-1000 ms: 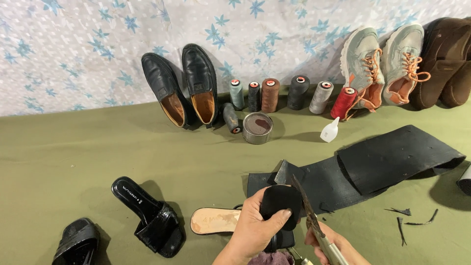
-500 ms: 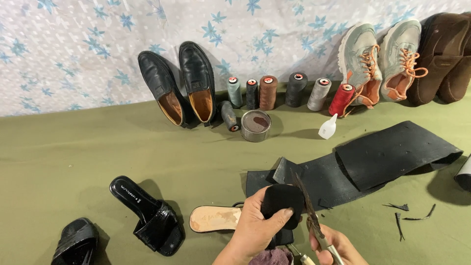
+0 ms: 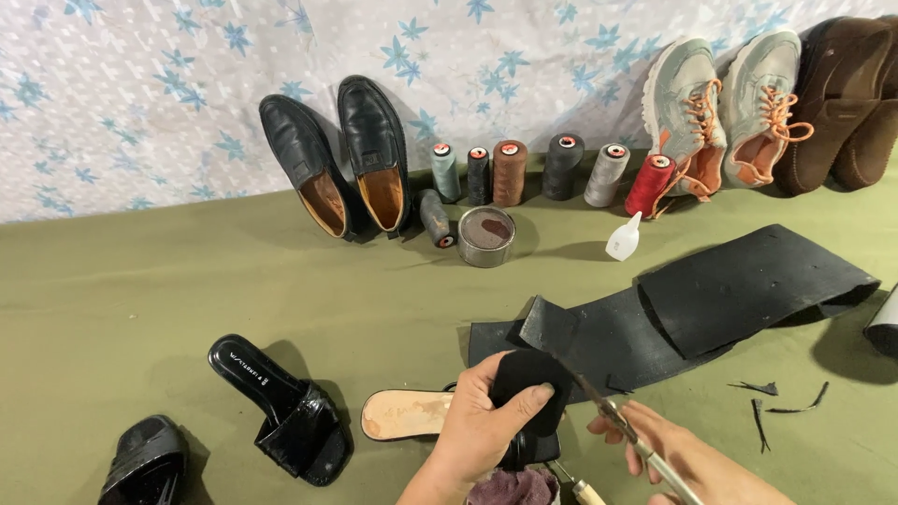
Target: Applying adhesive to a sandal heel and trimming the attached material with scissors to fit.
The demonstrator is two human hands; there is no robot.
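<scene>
Trimming rubber piece (image 3: 529, 390) edge with scissors (image 3: 625, 432)

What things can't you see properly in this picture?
- Black rubber piece: head view; its left part is covered by the left hand.
- Scissors: handles hidden inside the right hand, which the bottom edge cuts off.
- Tan sole: its right end is behind the left hand.
- Black sandal: cut by the bottom edge.
- Dark object: cut by the right edge, too little showing to name.
</scene>
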